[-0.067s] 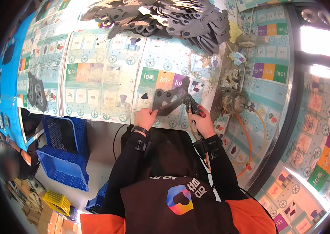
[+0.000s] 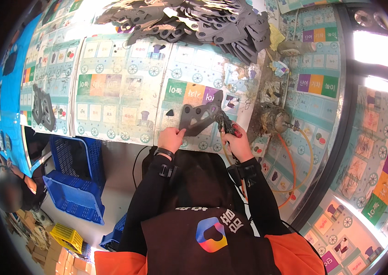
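Note:
A flat dark grey cut-out piece [image 2: 195, 116] with several holes, shaped like a sandal strap, lies on the near edge of the table. My left hand [image 2: 171, 139] pinches its near left corner between thumb and fingers. My right hand [image 2: 239, 145] is wrapped round a dark, grimy spray gun [image 2: 223, 123] with red on it, its front end over the right side of the piece. The gun partly hides that side, so I cannot tell whether they touch. A small dark scrap [image 2: 170, 112] lies just left of the piece.
A large heap of similar grey pieces [image 2: 194, 27] covers the table's far side. More grey pieces [image 2: 43, 110] lie at the left. A grimy pot [image 2: 274, 118] with orange and yellow hoses [image 2: 294, 169] stands right. Blue crates [image 2: 72, 197] and another person [image 2: 13, 188] are lower left.

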Motion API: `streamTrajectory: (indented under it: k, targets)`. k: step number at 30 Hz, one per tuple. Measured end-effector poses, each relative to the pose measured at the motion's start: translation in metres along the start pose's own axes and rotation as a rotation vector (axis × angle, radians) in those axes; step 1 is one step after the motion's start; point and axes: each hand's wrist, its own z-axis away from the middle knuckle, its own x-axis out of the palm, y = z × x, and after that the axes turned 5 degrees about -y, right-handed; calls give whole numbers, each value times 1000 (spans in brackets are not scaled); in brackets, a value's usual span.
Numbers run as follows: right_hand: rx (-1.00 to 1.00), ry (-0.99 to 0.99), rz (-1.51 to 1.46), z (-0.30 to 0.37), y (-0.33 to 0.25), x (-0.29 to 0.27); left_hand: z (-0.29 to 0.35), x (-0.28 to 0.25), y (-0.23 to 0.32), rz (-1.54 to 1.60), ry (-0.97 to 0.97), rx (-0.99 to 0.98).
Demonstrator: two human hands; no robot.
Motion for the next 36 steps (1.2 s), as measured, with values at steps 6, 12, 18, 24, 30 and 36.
streamTrajectory:
  k: [6,12,18,24,30,36]
  targets:
    - [-79,19,-29,0,3,12,-2,4,-3,-29,11,19]
    - [38,-57,47,1,3,15,-1,-2,-3,-43,8,13]
    - [52,-108,74,4,17,17,-3,0,-4,-47,6,15]
    - [35,-81,33,6,17,26,-3,1,-7,-76,17,24]
    - [-38,-127,63,1,11,32,-2,7,-10,-65,39,37]
    - [-39,-158,80,1,9,39,-4,10,-12,-37,35,30]
